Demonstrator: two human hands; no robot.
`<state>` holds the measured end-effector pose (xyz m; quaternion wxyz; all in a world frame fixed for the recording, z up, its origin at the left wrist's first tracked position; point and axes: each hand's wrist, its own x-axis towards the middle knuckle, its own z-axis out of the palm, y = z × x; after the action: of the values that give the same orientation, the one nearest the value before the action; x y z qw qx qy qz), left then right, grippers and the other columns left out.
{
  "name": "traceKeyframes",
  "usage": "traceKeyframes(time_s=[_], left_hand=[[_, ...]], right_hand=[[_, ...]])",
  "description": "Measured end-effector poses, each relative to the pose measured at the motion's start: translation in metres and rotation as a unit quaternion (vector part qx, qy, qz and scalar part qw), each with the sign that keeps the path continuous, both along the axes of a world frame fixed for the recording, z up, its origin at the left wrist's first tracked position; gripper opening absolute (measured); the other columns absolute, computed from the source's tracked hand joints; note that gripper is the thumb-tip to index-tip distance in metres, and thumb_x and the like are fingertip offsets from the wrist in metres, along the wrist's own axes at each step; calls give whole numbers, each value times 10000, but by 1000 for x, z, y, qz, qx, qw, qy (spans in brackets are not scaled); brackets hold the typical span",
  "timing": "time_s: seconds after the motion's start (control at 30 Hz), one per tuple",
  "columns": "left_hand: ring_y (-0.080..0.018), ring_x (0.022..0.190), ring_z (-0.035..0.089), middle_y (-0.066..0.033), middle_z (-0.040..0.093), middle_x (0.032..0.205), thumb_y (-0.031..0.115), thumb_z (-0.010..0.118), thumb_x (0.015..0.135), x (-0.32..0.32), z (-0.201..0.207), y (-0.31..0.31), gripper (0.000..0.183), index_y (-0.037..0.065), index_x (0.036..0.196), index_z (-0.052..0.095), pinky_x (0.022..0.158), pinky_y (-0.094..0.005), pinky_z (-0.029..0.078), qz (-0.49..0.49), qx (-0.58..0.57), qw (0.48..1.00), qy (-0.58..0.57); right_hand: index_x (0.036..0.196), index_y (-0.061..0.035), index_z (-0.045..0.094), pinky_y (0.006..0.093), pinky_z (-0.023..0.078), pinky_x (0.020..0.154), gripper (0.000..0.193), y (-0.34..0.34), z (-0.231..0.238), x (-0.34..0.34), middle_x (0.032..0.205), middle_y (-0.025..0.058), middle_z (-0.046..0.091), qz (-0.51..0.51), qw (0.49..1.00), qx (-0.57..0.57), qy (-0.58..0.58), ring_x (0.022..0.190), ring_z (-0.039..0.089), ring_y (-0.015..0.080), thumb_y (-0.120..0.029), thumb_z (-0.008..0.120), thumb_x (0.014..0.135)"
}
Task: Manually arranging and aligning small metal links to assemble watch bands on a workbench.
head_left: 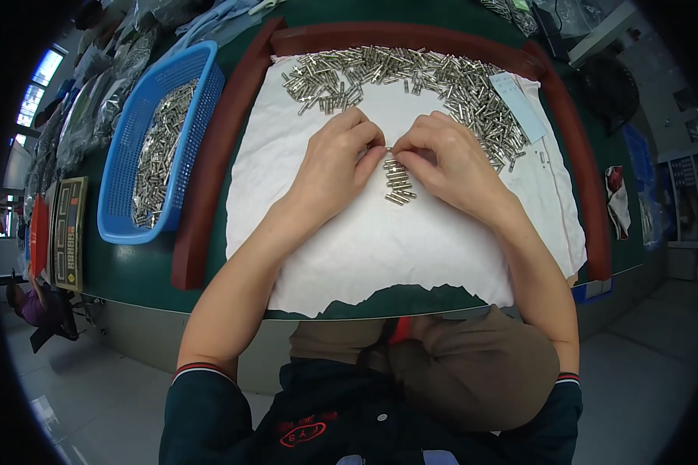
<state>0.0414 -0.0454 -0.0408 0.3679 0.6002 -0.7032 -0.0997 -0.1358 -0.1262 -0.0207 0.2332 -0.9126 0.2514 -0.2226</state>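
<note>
My left hand [340, 155] and my right hand [440, 155] meet over a white cloth [326, 256], fingertips almost touching. Both are closed in a pinch at the top of a short column of small silvery metal pins [399, 186], which lie side by side on the cloth. A small metal pin [388, 149] shows between the fingertips, its ends hidden by the fingers. Beyond my hands, a large loose heap of similar metal pins [380, 66] curves along the far edge of the cloth and down its right side.
A dark red wooden frame [411, 37] borders the cloth on three sides of the green table. To the left stands a blue perforated basket [124, 230] holding many pins. A pale blue card [518, 107] lies at right by the heap. A person [43, 306] sits far left.
</note>
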Motion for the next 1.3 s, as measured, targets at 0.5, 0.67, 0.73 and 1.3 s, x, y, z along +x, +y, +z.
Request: traceKeyframes(time_s=[0.5,0.67,0.73,1.3], left_hand=[[-275,844,630,-133,608,921,-87,572,845,-7,5,7,182,-39,996,660,732,-341,514,-61,-11,996,67],[-262,784,578,-121,575,846,83,689,749,6,30,22,161,-28,824,600,709,-331,493,-100,166,981,29],[-252,747,546,-109,561,806,154,738,688,7,28,25,259,-11,757,551,695,-355,468,-104,155,982,10],[-317,1150,481,-181,499,1244,34,579,766,-12,12,29,390,-37,1148,545,983,-451,351,19,4,987,-160]], right_hand=[[750,-14,636,355,478,710,74,4,22,-20,729,79,621,23,996,37,73,746,595,230,-81,660,729],[731,-23,631,358,477,667,85,2,17,-27,692,81,607,65,988,80,118,703,593,233,-91,672,703],[726,-24,628,355,474,648,84,4,16,-23,693,78,611,82,989,64,106,694,598,223,-91,670,699],[1239,-2,547,449,350,964,473,20,-14,-12,1237,115,524,-141,951,-250,112,1160,474,289,25,599,770]])
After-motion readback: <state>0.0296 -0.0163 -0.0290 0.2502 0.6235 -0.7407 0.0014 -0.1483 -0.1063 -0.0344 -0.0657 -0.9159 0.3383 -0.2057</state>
